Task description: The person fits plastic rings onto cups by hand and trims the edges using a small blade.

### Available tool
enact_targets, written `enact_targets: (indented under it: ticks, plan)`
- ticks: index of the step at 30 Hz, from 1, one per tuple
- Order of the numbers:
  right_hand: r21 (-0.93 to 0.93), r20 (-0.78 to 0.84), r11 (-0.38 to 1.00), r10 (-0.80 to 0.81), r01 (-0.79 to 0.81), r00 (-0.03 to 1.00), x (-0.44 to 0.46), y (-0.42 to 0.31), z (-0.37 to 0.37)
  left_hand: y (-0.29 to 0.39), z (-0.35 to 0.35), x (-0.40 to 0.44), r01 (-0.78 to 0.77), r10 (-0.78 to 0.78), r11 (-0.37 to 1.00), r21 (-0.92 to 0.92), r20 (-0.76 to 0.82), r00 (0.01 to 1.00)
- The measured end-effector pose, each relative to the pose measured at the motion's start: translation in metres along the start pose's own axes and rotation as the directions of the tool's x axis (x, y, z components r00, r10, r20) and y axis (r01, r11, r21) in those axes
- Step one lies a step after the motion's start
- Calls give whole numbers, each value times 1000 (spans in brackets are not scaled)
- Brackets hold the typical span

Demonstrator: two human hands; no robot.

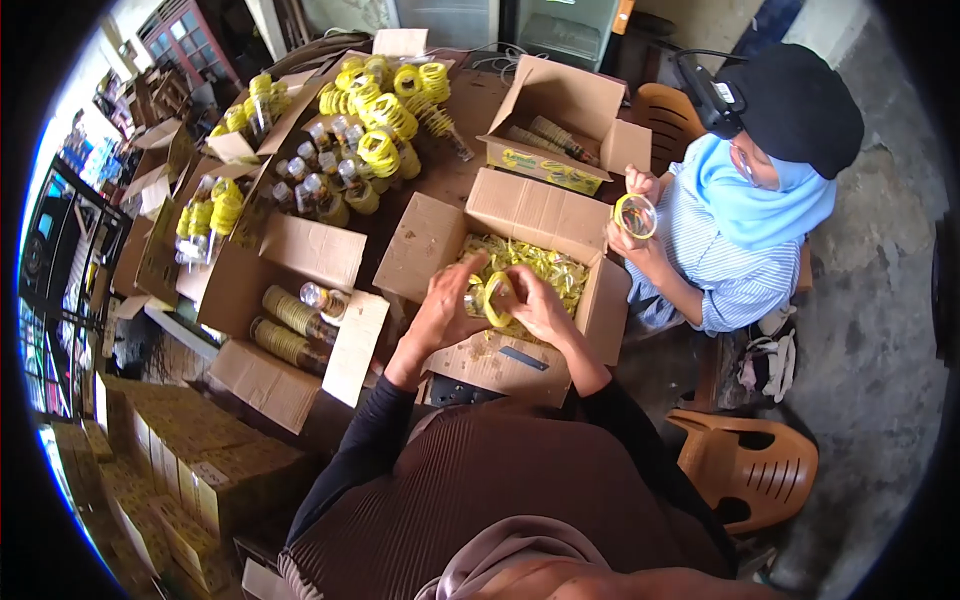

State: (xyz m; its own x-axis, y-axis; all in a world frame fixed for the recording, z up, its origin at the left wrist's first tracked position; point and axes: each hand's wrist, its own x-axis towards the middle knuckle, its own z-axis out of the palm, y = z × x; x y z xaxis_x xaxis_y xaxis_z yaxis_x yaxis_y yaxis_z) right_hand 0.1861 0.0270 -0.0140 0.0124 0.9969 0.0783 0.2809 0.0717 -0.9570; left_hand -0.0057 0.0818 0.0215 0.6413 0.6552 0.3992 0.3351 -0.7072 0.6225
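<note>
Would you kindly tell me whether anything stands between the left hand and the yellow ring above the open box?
Nothing visible stands in the way: the left hand is close beside the yellow ring, which the right hand holds. The yellow scraps lie below, inside the open box.

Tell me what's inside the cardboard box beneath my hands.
The cardboard box holds a heap of yellow strips. The left hand and right hand cover part of it, and the heap hides the bottom.
</note>
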Motion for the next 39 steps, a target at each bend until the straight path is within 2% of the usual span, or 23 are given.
enact_targets:
  ticks: [4, 6, 7, 8, 10, 11, 12, 13, 15, 17, 18, 20, 22, 23, 24, 26, 27, 29, 32, 34, 36, 37, 39]
  plan:
    - [-355, -146, 935, -78, 21, 986, -15, -17, -5, 1, 25, -11, -12, 9, 1000, 23, 138, 990]
    - [-524, -104, 834, -266, 175, 958, -18, -13, -7, 9, 36, -16, 6, -9, 1000, 26, 94, 996]
    - [-526, -106, 833, -264, 171, 959, -19, -14, -6, 7, 39, -16, 91, -98, 995, 43, 209, 973]
    - [-532, -51, 820, -281, 212, 958, -21, -15, -6, 6, 41, -16, 88, -94, 995, 38, 214, 972]
    - [-573, 60, 781, -262, 248, 963, -26, -27, -7, 3, 42, -20, 246, -250, 968, 56, 348, 904]
    - [-592, 86, 757, -283, 278, 955, -26, -29, -7, -16, 59, -30, 69, -76, 997, 47, 178, 981]
    - [-610, 112, 731, -304, 308, 946, -25, -30, -7, -4, 42, -20, 163, -108, 975, -150, 318, 942]
    - [-613, 106, 731, -301, 301, 948, -25, -32, -8, -7, 42, -20, 175, -103, 968, -179, 355, 929]
    - [-711, 223, 604, -293, 361, 930, -26, -35, -11, -9, 38, -23, 186, -92, 960, -211, 391, 916]
    - [-703, 272, 600, -269, 382, 924, -25, -35, -14, -6, 30, -22, 277, -101, 922, -270, 524, 846]
    - [-690, 323, 600, -246, 405, 914, -25, -35, -15, -9, 33, -24, 274, -97, 922, -273, 523, 847]
    - [-665, 305, 620, -282, 416, 909, -25, -32, -17, -14, 44, -33, 64, 53, 928, -367, 300, 953]
    - [-554, 146, 797, -191, 240, 971, -22, -16, -21, 10, 38, -31, 98, 12, 916, -389, 272, 962]
    - [-481, 0, 865, -165, 145, 986, -19, 6, -21, 23, 38, -29, 137, -89, 973, -188, 241, 966]
    - [-484, 0, 863, -164, 144, 986, -18, 22, -23, 30, 40, -30, 183, -183, 983, 20, 189, 965]
    - [-349, -224, 930, 40, -118, 974, -17, 51, -34, 34, 45, -37, 94, -94, 996, -14, -14, 995]
    - [-351, -227, 929, 39, -119, 973, -19, 72, -42, 33, 46, -41, 70, -69, 997, 17, -49, 996]
    - [-438, -291, 828, 237, -350, 927, -30, 104, -55, 31, 48, -45, 48, -45, 998, 45, -82, 996]
    - [-351, -272, 879, 234, -322, 934, -45, 97, -48, 23, 51, -52, 104, -107, 993, -52, -69, 992]
    - [-284, -302, 877, 303, -388, 904, -45, 102, -43, 7, 65, -55, -11, 3, 999, -49, -168, 986]
    - [-375, -299, 911, 56, -171, 952, -44, 93, -37, 2, 69, -54, 10, -15, 999, -35, -157, 987]
    - [-466, -271, 879, -39, -96, 962, -41, 88, -33, 2, 66, -50, 88, -92, 993, -77, -46, 995]
    - [-448, -236, 892, -60, -54, 970, -34, 45, -26, -1, 65, -45, 214, -205, 972, -94, 96, 974]
